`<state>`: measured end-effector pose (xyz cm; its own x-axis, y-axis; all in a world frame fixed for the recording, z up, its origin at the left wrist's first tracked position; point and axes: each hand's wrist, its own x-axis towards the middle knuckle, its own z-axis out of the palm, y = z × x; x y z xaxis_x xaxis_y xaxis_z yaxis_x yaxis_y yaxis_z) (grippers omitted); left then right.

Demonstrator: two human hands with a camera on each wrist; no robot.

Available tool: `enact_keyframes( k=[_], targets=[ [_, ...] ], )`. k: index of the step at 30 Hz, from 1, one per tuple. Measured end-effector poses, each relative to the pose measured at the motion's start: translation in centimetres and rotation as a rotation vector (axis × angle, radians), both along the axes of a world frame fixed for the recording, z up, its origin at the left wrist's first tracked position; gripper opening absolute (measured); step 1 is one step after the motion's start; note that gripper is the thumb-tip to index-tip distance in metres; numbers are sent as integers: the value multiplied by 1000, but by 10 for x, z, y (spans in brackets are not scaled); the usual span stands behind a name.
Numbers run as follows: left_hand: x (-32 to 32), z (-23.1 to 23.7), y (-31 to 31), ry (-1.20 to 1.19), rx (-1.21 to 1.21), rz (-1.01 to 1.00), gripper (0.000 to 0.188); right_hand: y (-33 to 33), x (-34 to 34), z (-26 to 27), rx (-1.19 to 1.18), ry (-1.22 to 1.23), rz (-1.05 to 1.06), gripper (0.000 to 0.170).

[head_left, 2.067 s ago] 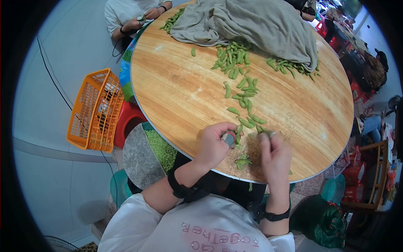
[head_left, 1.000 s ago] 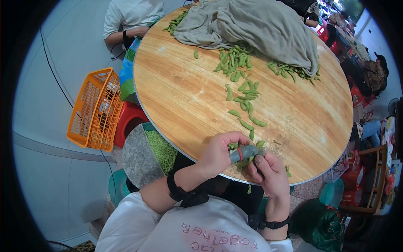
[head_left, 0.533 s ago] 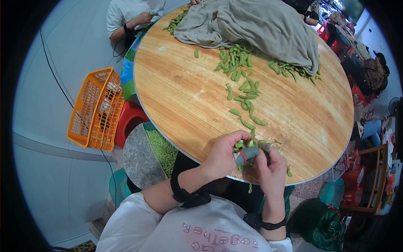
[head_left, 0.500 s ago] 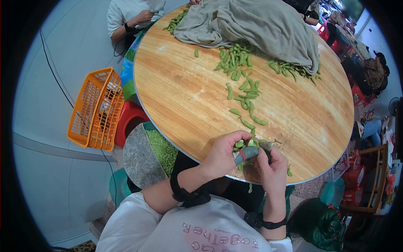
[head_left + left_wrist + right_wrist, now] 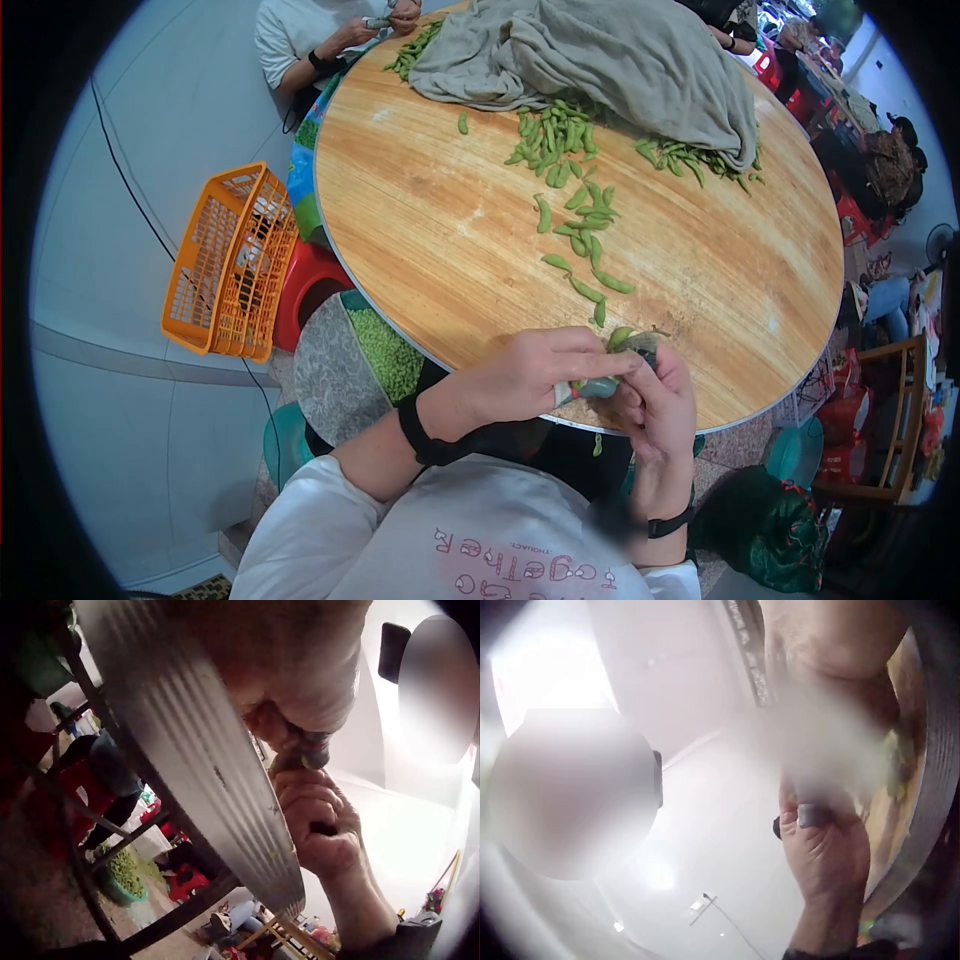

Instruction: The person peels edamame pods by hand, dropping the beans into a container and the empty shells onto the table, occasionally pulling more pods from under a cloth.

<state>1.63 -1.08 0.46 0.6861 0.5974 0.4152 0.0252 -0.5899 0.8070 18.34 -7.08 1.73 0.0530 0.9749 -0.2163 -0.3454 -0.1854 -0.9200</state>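
Observation:
My left hand [image 5: 520,375] and right hand [image 5: 665,405] meet fingertip to fingertip over the near table edge. A grey-green thumb sleeve [image 5: 597,388] with a red band covers the left thumb; a dark cover [image 5: 640,345] sits on a right-hand finger. The tip of a green edamame pod [image 5: 620,336] shows just beyond the touching fingers. In the left wrist view, a small yellow-green bit [image 5: 306,763] is pinched where the hands meet; the fingers hide most of it. The right wrist view is blurred there. Several loose pods [image 5: 585,288] trail up the table.
The round wooden table [image 5: 430,230] carries more pods [image 5: 552,135] under a grey cloth [image 5: 600,50]. Shelled green beans [image 5: 385,355] fill a container at left below the edge. Orange baskets [image 5: 215,265] stand beside a red stool [image 5: 310,290]. Another person [image 5: 300,45] sits far left.
My right hand came from the pods to the left hand. Left fingers now stretch across to the right ones, hiding opened pods seen in the left hand half a second ago.

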Motion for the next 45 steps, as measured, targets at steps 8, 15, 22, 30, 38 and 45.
enact_keyframes(
  k=[8,15,22,30,38,45],
  targets=[
    [5,0,-5,-241,-681,130,18,2,-6,1,-77,128,-47,14],
    [4,2,-10,93,-121,377,30,-5,-15,14,270,-738,22,17],
    [1,7,-16,246,-89,400,34,-6,-40,19,455,-1061,-93,13],
    [-126,-22,22,-300,-316,972,19,-25,61,10,151,-793,147,10],
    [-236,-151,4,825,-28,1051,17,-24,53,-2,97,-1033,154,14],
    [-133,-6,12,-105,-15,991,15,24,15,-1,254,-1416,84,19]
  ],
)
